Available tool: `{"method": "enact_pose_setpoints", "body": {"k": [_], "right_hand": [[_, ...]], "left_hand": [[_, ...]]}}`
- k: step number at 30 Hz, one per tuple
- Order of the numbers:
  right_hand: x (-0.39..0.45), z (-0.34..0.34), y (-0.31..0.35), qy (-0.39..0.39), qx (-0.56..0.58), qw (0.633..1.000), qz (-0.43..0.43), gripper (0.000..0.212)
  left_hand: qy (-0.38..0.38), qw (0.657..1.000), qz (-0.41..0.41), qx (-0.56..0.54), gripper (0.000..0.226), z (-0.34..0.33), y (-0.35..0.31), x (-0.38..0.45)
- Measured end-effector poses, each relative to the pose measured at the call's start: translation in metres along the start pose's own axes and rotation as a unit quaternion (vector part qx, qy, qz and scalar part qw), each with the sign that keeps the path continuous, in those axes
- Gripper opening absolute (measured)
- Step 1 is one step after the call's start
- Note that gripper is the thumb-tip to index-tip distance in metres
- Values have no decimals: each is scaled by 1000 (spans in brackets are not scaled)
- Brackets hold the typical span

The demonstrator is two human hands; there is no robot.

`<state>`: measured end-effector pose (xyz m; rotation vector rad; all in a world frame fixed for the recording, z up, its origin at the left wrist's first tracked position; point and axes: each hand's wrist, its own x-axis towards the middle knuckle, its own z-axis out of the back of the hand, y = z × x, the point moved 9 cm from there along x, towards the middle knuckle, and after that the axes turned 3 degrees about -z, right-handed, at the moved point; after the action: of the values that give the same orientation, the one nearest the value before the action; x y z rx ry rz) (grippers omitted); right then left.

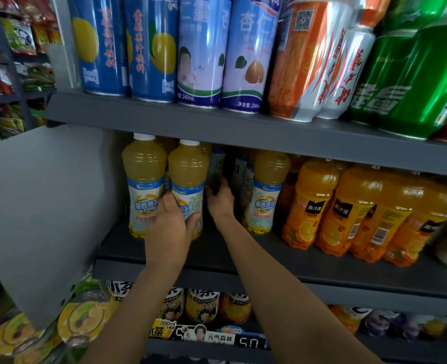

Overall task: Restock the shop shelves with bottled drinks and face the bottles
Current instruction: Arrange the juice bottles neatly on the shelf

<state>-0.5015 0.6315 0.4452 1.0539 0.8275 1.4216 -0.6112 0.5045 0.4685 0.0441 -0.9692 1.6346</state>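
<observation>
On the middle shelf point(217, 248) stand yellow juice bottles with white caps and pale labels. My left hand point(173, 222) grips the lower part of the second bottle point(188, 179) from the left, right beside another one point(143, 179). My right hand point(220, 198) reaches deeper into the gap behind, its fingers curled on a dark bottle point(216, 166) standing further back. A third yellow juice bottle point(265, 190) stands to the right of the gap.
Orange juice bottles point(348, 208) fill the right of the middle shelf. Tall cans point(201, 48) line the shelf above. Tea bottles point(201, 306) and a price tag sit on the shelf below. A grey side panel point(46, 206) bounds the left.
</observation>
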Motion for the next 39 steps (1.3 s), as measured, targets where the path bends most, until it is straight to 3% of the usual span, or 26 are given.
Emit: {"method": "enact_pose_setpoints", "body": {"k": [9, 16, 23, 33, 39], "right_hand": [[28, 3, 3, -68, 34, 997, 17, 52], [57, -3, 1, -102, 26, 994, -19, 53], [41, 13, -3, -171, -106, 979, -23, 32], [-8, 32, -5, -187, -114, 976, -5, 36], [-11, 36, -6, -150, -79, 985, -13, 43]], "left_hand": [[-11, 1000, -14, -24, 58, -1, 1, -2], [-10, 999, -18, -38, 57, -5, 5, 0], [-7, 999, -19, -36, 58, -5, 5, 1], [-4, 999, -13, -29, 54, -4, 3, 2], [-5, 999, -14, -35, 53, -1, 1, 0]]}}
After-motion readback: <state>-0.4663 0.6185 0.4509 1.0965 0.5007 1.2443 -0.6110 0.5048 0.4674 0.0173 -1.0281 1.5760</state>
